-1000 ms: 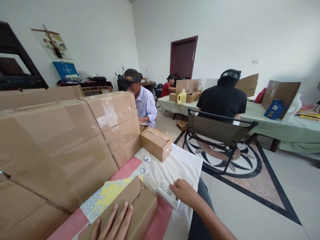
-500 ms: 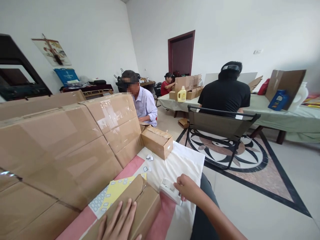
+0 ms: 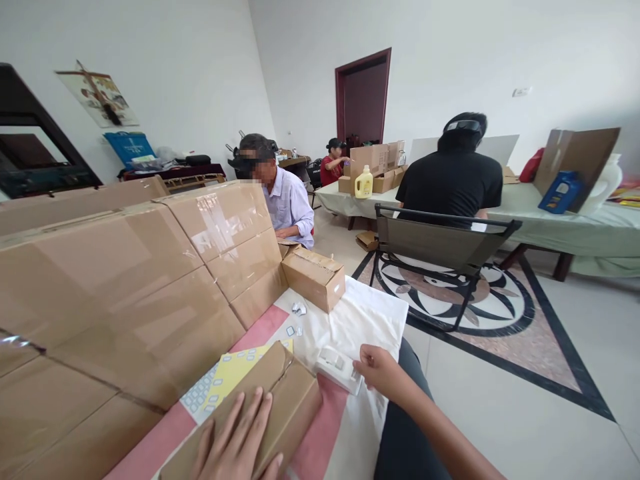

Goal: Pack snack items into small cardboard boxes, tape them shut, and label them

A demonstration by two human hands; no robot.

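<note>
From my feed, the left hand [image 3: 240, 433] lies on the carton [image 3: 300, 407] at bottom centre, fingers spread. The carton's top looks closed along a seam; I can't tell whether it's taped, or what remains. Its long axis runs from lower left to upper right, top face up. Beyond, the right hand [image 3: 377, 370] curls its fingers at the white dispenser [image 3: 337, 370]; I can't tell what they pinch.

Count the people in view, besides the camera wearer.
3: person in lilac behind the cardboard wall, person in red near the doorway, person in black at the green table. Others may be hidden.
</note>
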